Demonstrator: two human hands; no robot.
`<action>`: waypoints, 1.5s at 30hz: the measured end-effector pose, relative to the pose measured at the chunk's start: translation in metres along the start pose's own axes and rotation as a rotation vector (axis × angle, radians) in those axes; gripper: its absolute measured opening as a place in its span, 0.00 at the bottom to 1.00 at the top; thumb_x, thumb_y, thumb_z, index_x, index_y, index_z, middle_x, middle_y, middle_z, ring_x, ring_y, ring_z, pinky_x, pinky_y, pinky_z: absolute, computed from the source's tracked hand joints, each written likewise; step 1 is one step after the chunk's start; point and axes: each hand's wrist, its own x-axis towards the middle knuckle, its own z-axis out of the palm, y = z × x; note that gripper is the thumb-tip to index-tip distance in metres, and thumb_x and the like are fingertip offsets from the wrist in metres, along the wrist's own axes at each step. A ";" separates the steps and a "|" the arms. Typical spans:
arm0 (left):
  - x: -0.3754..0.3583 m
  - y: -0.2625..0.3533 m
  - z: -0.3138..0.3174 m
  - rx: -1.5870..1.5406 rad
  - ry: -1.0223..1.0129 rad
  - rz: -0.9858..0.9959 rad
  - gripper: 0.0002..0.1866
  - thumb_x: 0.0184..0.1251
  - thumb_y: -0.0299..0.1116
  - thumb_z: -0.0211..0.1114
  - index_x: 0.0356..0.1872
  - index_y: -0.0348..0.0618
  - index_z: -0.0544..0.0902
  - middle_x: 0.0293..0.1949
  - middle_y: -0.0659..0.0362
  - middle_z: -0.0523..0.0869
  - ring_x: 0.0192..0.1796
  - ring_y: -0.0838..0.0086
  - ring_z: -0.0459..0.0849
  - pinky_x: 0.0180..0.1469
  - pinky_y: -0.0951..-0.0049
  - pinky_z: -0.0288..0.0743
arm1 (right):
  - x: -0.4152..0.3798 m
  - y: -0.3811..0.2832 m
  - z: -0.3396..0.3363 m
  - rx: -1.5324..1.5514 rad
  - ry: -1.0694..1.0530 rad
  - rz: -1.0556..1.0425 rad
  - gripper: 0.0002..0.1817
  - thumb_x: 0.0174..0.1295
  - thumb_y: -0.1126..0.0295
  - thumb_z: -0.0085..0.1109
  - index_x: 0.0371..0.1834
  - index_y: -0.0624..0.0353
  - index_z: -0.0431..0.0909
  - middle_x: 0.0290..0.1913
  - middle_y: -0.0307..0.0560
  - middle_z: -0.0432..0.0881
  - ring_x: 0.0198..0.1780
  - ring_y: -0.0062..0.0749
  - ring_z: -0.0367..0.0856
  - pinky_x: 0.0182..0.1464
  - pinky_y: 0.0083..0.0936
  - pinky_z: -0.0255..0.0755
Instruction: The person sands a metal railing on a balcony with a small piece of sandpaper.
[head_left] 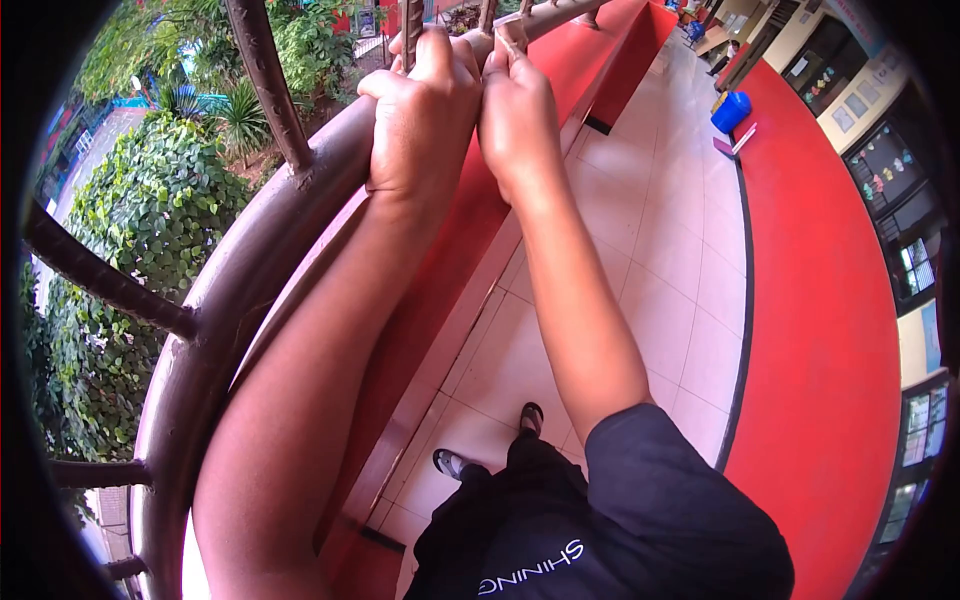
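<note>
My left hand (428, 120) is closed over the brown metal railing (255, 225), with its fingers bent round the rail near an upright ribbed bar (411, 30). Right beside it, my right hand (518, 120) has its thumb and fingers pinched together on a thin, light strand (512, 40) at the rail. What the strand is made of, and whether it goes round a bar, I cannot make out. The two hands nearly touch, and both arms reach forward from my body.
Below the rail runs a red ledge (455, 265). Pale floor tiles (690, 300) lie under my feet, with a red strip (815, 350) farther right. A blue container (731, 111) stands along the corridor. Leafy plants (150, 220) grow beyond the railing.
</note>
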 end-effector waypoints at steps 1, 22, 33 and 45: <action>0.001 0.001 0.003 -0.001 -0.004 -0.013 0.05 0.68 0.37 0.65 0.40 0.50 0.82 0.32 0.70 0.79 0.46 0.84 0.77 0.23 0.76 0.75 | 0.009 0.025 0.010 -0.049 0.114 -0.208 0.24 0.83 0.65 0.43 0.74 0.68 0.72 0.70 0.65 0.78 0.74 0.55 0.75 0.74 0.38 0.67; 0.000 0.003 0.004 0.057 -0.065 -0.037 0.05 0.69 0.36 0.64 0.39 0.49 0.79 0.31 0.69 0.74 0.43 0.81 0.74 0.24 0.74 0.69 | 0.037 0.013 -0.043 -0.490 -0.105 -0.417 0.20 0.80 0.67 0.46 0.66 0.65 0.81 0.67 0.56 0.82 0.70 0.54 0.78 0.70 0.42 0.74; -0.003 0.001 0.004 0.014 -0.048 0.019 0.08 0.69 0.36 0.65 0.44 0.47 0.81 0.30 0.70 0.76 0.44 0.84 0.75 0.23 0.77 0.69 | 0.077 0.020 -0.058 -0.483 -0.202 -0.477 0.18 0.79 0.67 0.49 0.63 0.64 0.83 0.64 0.59 0.84 0.66 0.56 0.82 0.67 0.41 0.75; -0.002 0.004 0.007 0.013 -0.041 -0.010 0.06 0.68 0.35 0.65 0.40 0.49 0.79 0.31 0.70 0.75 0.44 0.83 0.74 0.25 0.76 0.71 | 0.085 0.038 -0.054 -0.324 -0.193 -0.801 0.17 0.82 0.63 0.48 0.61 0.57 0.85 0.48 0.55 0.91 0.49 0.50 0.91 0.53 0.37 0.80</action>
